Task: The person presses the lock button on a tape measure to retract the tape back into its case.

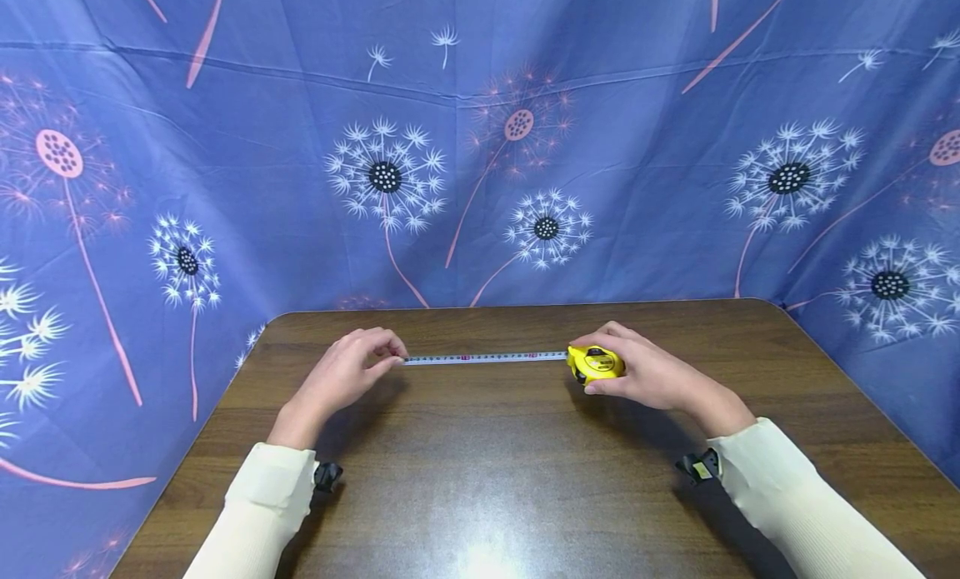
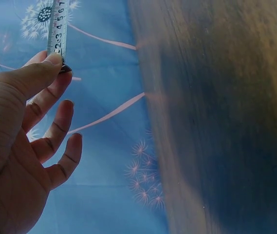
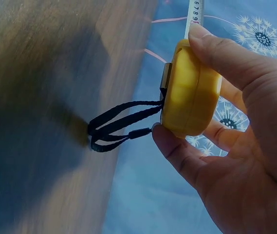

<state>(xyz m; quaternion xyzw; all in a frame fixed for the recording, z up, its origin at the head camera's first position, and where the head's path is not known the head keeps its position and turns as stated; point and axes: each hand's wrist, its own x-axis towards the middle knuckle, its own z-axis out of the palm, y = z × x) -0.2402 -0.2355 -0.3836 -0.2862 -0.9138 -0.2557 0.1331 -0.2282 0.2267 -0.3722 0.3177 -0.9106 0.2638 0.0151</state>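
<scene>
A yellow tape measure (image 1: 596, 363) is gripped in my right hand (image 1: 645, 369), held above the wooden table. Its white blade (image 1: 487, 358) stretches leftward in a straight line, with black numbers along it. My left hand (image 1: 348, 371) pinches the blade's free end between thumb and index finger. In the left wrist view the dark end hook (image 2: 66, 69) pokes out by the fingertips, and the other fingers are loosely bent. The right wrist view has the thumb on the case near the blade's mouth, with a black wrist strap (image 3: 123, 117) hanging from the case.
Under both hands lies a brown wooden table (image 1: 480, 446) with a light glare near its front. A blue cloth with dandelion prints (image 1: 465, 146) hangs behind the table and along its sides. Small black devices are worn at the left wrist (image 1: 327, 476) and right wrist (image 1: 699, 466).
</scene>
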